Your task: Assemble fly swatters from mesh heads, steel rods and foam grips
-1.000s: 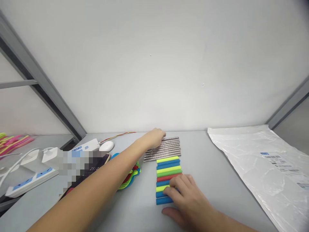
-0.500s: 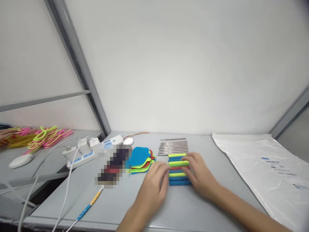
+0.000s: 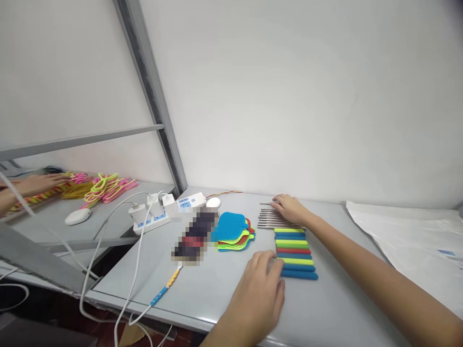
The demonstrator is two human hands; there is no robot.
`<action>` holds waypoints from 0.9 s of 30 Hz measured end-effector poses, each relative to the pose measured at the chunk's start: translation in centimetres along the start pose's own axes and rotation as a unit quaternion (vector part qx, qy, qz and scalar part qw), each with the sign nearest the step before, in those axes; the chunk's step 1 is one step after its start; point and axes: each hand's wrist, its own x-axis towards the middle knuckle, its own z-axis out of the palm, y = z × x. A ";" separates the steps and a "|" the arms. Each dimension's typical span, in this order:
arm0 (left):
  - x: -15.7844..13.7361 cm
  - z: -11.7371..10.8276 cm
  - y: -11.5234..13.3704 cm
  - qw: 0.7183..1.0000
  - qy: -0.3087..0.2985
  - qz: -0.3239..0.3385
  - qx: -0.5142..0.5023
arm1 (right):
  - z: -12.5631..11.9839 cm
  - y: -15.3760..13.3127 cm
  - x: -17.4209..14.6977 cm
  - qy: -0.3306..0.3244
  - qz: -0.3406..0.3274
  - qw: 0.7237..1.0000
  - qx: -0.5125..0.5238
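Note:
My right hand (image 3: 291, 209) reaches to the back of the row of thin metal rods (image 3: 265, 221). Its thumb and fingertips close around the rearmost rod (image 3: 266, 203), whose left end sticks out; the palm hides the right part. In front of the rods lies a row of coloured tubes (image 3: 293, 244) in yellow-green, blue, green and red, side by side. My left hand (image 3: 255, 294) rests at the left ends of the nearest blue tubes, fingers loosely bent and apart, holding nothing. Left of the tubes is a stack of mesh fly-swatter heads (image 3: 231, 227), blue on top.
A pixelated phone-like object (image 3: 193, 236) with a cable lies to the left, near a power strip (image 3: 154, 222) with plugs. White plastic packaging (image 3: 405, 236) covers the right side. Another person's hand (image 3: 39, 185) is by bundled cords (image 3: 108, 187) on the neighbouring table.
My right hand has moved from the coloured tubes back to the rearmost metal rod. My left hand stays by the tubes' left ends, now nearer the front. The view has turned left.

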 end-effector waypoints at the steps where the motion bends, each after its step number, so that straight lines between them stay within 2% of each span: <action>1: 0.0 0.1 -0.1 1.000 -0.004 -0.006 0.001 | 0.0 0.1 0.2 -0.013 -0.001 1.000 -0.003; 4: 0.1 0.5 -0.4 1.000 -0.009 -0.012 0.010 | 0.0 0.4 0.0 -0.037 -0.002 0.999 -0.011; 12: 0.9 1.1 -0.9 1.000 -0.019 -0.007 0.022 | 0.1 0.2 -1.1 -0.049 -0.017 0.998 -0.030; 23: 0.9 1.5 -1.2 1.000 -0.016 -0.006 0.018 | -0.2 0.6 -1.3 -0.037 -0.029 0.999 -0.022; 27: 0.7 1.1 -1.0 1.000 -0.024 -0.011 0.014 | -1.0 0.9 -2.8 -0.024 -0.015 1.000 -0.010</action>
